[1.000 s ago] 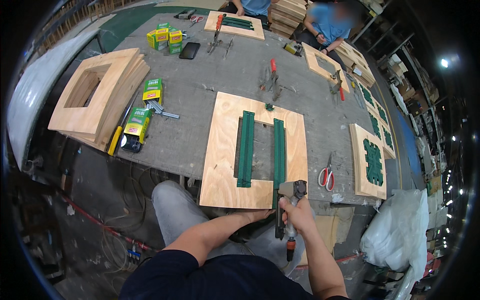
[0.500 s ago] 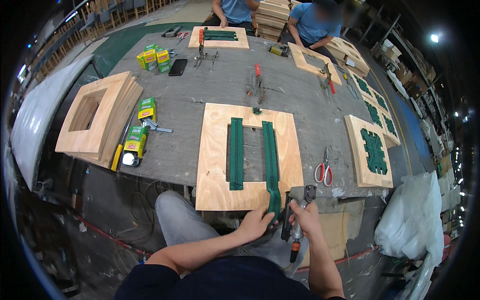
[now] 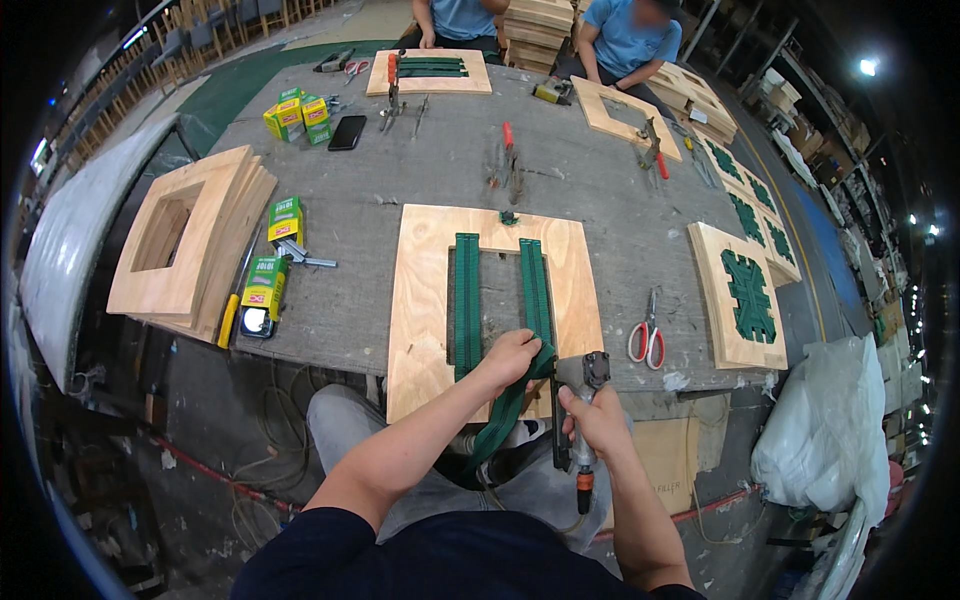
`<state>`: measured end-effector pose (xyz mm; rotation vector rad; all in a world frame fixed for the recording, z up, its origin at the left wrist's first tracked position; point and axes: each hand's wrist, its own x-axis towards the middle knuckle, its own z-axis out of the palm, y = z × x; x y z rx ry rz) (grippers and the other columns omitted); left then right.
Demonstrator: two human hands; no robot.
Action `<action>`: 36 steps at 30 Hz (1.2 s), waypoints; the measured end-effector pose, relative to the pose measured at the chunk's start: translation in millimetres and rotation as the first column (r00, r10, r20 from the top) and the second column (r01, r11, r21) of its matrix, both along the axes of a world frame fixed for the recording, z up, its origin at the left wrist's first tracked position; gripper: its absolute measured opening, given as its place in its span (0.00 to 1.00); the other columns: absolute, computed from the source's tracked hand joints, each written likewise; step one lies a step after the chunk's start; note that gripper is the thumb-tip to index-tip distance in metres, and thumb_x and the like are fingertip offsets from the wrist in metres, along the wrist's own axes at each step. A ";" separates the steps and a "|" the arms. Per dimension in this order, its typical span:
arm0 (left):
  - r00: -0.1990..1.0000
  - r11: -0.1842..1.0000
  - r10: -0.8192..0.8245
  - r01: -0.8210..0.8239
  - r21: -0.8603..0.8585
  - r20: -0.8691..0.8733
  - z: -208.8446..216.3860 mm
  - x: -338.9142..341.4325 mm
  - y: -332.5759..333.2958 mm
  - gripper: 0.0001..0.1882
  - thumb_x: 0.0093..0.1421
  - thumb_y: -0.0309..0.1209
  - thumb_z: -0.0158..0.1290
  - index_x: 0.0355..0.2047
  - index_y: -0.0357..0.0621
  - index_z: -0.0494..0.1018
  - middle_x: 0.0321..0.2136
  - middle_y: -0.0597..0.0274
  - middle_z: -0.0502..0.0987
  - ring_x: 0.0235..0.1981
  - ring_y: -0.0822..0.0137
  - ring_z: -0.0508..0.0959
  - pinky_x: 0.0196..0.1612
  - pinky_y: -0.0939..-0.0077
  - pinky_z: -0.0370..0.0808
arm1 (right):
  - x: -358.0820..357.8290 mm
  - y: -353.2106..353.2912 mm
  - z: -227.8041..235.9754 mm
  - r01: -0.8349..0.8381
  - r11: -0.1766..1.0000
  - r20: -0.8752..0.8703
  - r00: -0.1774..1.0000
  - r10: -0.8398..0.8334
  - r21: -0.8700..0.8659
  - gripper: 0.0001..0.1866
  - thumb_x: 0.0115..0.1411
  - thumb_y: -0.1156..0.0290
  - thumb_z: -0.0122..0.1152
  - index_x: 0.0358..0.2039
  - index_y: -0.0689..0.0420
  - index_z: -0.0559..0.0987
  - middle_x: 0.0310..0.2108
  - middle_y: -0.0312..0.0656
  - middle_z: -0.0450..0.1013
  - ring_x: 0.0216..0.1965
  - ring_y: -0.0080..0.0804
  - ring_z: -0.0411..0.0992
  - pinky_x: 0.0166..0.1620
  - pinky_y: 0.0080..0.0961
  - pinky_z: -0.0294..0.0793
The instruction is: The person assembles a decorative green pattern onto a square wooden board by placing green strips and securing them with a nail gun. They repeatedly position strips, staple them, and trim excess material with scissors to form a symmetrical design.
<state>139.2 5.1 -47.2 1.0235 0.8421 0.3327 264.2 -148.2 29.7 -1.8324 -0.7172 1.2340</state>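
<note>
Starting big: grey worktable [image 3: 400,180], w/ stack of bare wood frames [image 3: 150,290] at L. and green crisscross panel [image 3: 752,295] on another frame at R. Next down, working frame [image 3: 418,300], lying flat, approx. centre, projecting a bit past table's near edge. On to webbing: L. strap [image 3: 467,300] laid flat lengthwise over the opening, looking done; R. strap [image 3: 536,285] parallel to it, bunched near the near rail in L. hand [image 3: 512,358], w/ loose length trailing below, so prob. unfinished. Showing no crosswise straps yet; going by crisscross panel, maybe half done at most. Then staple gun [image 3: 580,372], gripped in R. hand [image 3: 600,425], close to strap; can't tell if touching. Keeping hands apart but close: pinching webbing in L., wrapping R. round grip. Smallest: scissors [image 3: 651,322], lying R. of frame, unused.
</note>
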 end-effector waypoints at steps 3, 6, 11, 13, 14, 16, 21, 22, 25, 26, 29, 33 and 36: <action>0.998 0.998 -0.055 0.055 -0.008 -0.039 0.2 -1.1 5.2 0.12 0.74 0.35 0.45 0.46 0.39 0.73 0.41 0.60 0.83 0.29 0.71 0.79 0.24 0.74 0.77 | -3.4 4.3 -0.3 0.006 0.998 0.081 0.997 -0.001 -0.057 0.12 0.66 0.67 0.66 0.40 0.62 0.77 0.22 0.34 0.74 0.17 0.21 0.70 0.19 0.22 0.68; 0.997 0.995 -0.073 0.071 -0.063 -0.025 3.9 -1.2 10.4 0.12 0.75 0.34 0.44 0.48 0.40 0.72 0.41 0.61 0.83 0.30 0.71 0.79 0.24 0.75 0.76 | -4.2 6.2 0.6 -0.012 0.996 0.093 0.995 0.020 -0.087 0.12 0.65 0.67 0.67 0.40 0.62 0.77 0.22 0.34 0.73 0.16 0.21 0.70 0.19 0.22 0.69; 0.997 0.984 -0.082 0.084 -0.159 0.016 13.7 -1.8 17.1 0.13 0.75 0.34 0.43 0.50 0.39 0.72 0.43 0.62 0.83 0.33 0.72 0.79 0.25 0.74 0.75 | -9.2 8.3 4.8 -0.033 0.995 0.159 0.986 0.048 -0.097 0.14 0.65 0.68 0.67 0.43 0.63 0.76 0.20 0.34 0.72 0.15 0.21 0.69 0.18 0.23 0.68; 0.996 0.985 -0.091 0.091 -0.144 0.007 9.0 -3.6 16.3 0.14 0.75 0.34 0.43 0.51 0.38 0.72 0.43 0.63 0.83 0.34 0.72 0.79 0.25 0.74 0.75 | -15.2 8.6 5.4 -0.052 0.995 0.162 0.985 0.065 -0.084 0.14 0.65 0.67 0.67 0.43 0.63 0.76 0.19 0.34 0.72 0.15 0.20 0.69 0.18 0.22 0.68; 0.996 0.985 -0.089 0.088 -0.148 0.002 6.9 -3.5 15.3 0.14 0.75 0.34 0.42 0.51 0.38 0.72 0.43 0.62 0.83 0.34 0.72 0.79 0.25 0.74 0.75 | -16.2 11.6 5.7 -0.073 0.994 0.156 0.984 0.084 -0.079 0.13 0.65 0.66 0.67 0.41 0.62 0.77 0.19 0.33 0.73 0.15 0.20 0.69 0.18 0.22 0.69; 0.996 0.985 -0.091 0.089 -0.146 -0.007 7.4 -1.5 17.7 0.14 0.76 0.34 0.42 0.51 0.39 0.72 0.43 0.62 0.83 0.33 0.71 0.79 0.25 0.74 0.75 | -17.4 15.6 7.2 -0.088 0.993 0.148 0.984 0.100 -0.083 0.13 0.65 0.66 0.67 0.41 0.62 0.77 0.20 0.33 0.73 0.15 0.19 0.69 0.18 0.21 0.70; 0.995 0.979 -0.099 0.101 -0.179 0.022 4.4 -2.6 19.4 0.14 0.76 0.35 0.42 0.51 0.39 0.71 0.43 0.63 0.83 0.33 0.71 0.79 0.25 0.74 0.75 | -19.9 12.8 10.6 -0.078 0.993 0.118 0.989 0.089 -0.093 0.14 0.65 0.67 0.67 0.46 0.61 0.78 0.21 0.33 0.73 0.15 0.19 0.69 0.18 0.20 0.69; 0.995 0.977 -0.098 0.101 -0.189 0.028 3.5 -2.5 18.4 0.14 0.76 0.35 0.42 0.52 0.39 0.71 0.43 0.63 0.83 0.33 0.71 0.79 0.25 0.74 0.75 | -19.6 12.1 7.8 -0.100 0.993 0.106 0.989 0.107 -0.067 0.13 0.65 0.68 0.66 0.47 0.61 0.78 0.21 0.33 0.73 0.15 0.19 0.69 0.18 0.20 0.69; 0.996 0.973 -0.079 0.087 -0.213 0.043 4.3 -1.4 21.4 0.14 0.76 0.35 0.42 0.53 0.39 0.70 0.44 0.62 0.83 0.32 0.70 0.79 0.23 0.73 0.75 | -21.1 12.8 1.0 -0.143 0.989 0.087 0.985 0.146 -0.039 0.13 0.66 0.70 0.65 0.49 0.60 0.78 0.21 0.32 0.73 0.16 0.19 0.69 0.18 0.21 0.69; 0.998 0.973 -0.065 0.069 -0.218 0.025 4.5 -3.2 20.3 0.14 0.76 0.34 0.42 0.52 0.39 0.70 0.43 0.61 0.83 0.31 0.70 0.79 0.23 0.73 0.75 | -21.0 13.3 0.4 -0.140 0.988 0.096 0.985 0.146 -0.066 0.13 0.66 0.70 0.64 0.49 0.59 0.78 0.21 0.32 0.73 0.16 0.19 0.69 0.18 0.21 0.69; 0.998 0.993 -0.061 0.058 -0.107 -0.025 10.1 -3.4 17.2 0.12 0.75 0.34 0.43 0.48 0.40 0.73 0.38 0.60 0.83 0.29 0.71 0.79 0.23 0.73 0.74 | -13.6 8.7 -4.3 -0.078 0.997 -0.011 0.997 0.078 0.012 0.14 0.65 0.69 0.67 0.48 0.60 0.77 0.23 0.35 0.74 0.16 0.22 0.70 0.18 0.23 0.70; 0.979 0.767 0.091 0.047 0.640 -0.181 -1.3 -11.0 -16.8 0.12 0.72 0.35 0.47 0.40 0.39 0.73 0.28 0.48 0.82 0.27 0.52 0.82 0.28 0.59 0.76 | 12.4 -2.5 -10.8 0.152 0.986 -0.080 0.986 -0.147 0.064 0.14 0.64 0.66 0.69 0.44 0.60 0.76 0.23 0.37 0.74 0.17 0.26 0.72 0.18 0.25 0.71; 0.954 0.544 0.136 0.155 0.825 -0.269 11.6 -11.9 -50.1 0.09 0.70 0.35 0.49 0.41 0.42 0.72 0.30 0.42 0.79 0.31 0.39 0.80 0.34 0.46 0.75 | 53.9 -2.5 -18.7 0.310 0.950 -0.184 0.937 -0.297 0.043 0.14 0.64 0.64 0.69 0.40 0.58 0.75 0.23 0.37 0.73 0.18 0.28 0.73 0.19 0.27 0.73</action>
